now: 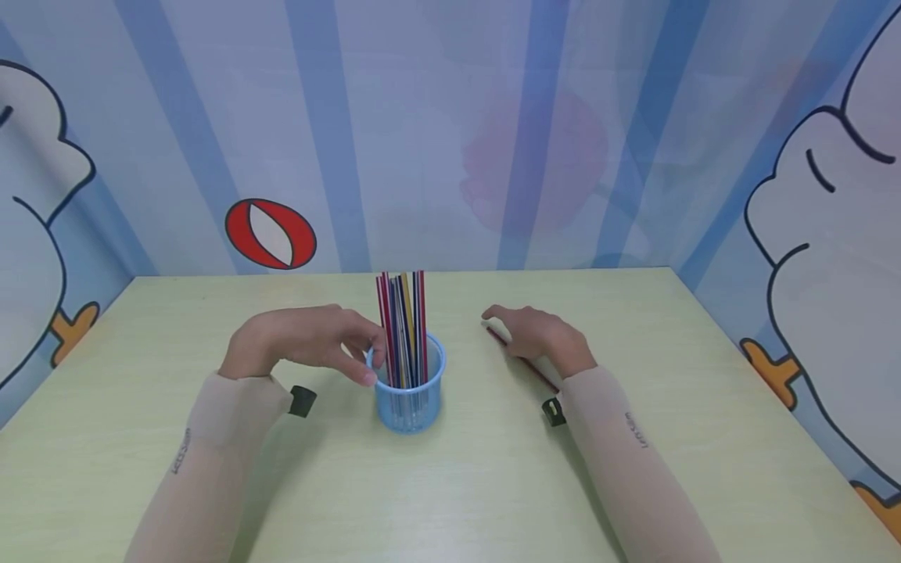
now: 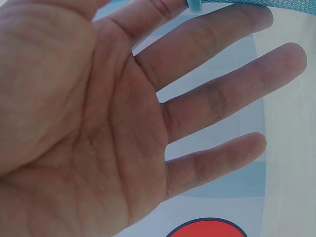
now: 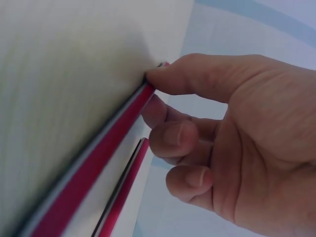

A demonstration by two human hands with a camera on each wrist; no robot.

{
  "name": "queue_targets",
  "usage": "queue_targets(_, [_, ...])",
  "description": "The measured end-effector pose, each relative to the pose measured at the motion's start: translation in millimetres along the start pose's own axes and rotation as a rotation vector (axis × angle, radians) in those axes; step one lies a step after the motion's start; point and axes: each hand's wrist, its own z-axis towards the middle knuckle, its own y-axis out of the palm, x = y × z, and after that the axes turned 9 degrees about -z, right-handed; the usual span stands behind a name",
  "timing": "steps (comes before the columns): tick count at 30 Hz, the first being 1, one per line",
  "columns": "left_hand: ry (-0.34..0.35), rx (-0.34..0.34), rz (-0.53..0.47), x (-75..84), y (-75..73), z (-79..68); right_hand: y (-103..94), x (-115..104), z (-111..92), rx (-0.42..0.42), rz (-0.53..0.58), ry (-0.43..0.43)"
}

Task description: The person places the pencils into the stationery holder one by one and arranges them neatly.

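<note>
A light blue mesh cup [image 1: 410, 410] stands on the table with several thin sticks [image 1: 403, 332] upright in it, mostly red and dark, one yellow. My left hand [image 1: 317, 338] holds the cup's rim between thumb and index finger, on its left side. In the left wrist view its other fingers [image 2: 217, 98] stretch out, spread apart. To the right of the cup, my right hand [image 1: 538, 335] pinches a red stick [image 3: 98, 163] near one end, between thumb and index finger, close over the table. A second red stick [image 3: 123, 190] shows beside it, below the curled fingers.
The pale wooden table [image 1: 464, 500] meets a blue striped backdrop [image 1: 429, 156] along its far edge. Printed side panels [image 1: 838, 289] with cartoon figures close off the left and right.
</note>
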Motion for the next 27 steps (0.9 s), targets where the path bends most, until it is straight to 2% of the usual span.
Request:
queue_targets(12, [0.007,-0.003,0.001,-0.7,-0.2,0.3,-0.3,-3.0,2.2,-0.017,-0.017,-0.01])
queue_targets(27, [0.001,-0.001,0.006,0.0,0.2,0.1,-7.5,-4.3,1.5,0.066,0.026,-0.04])
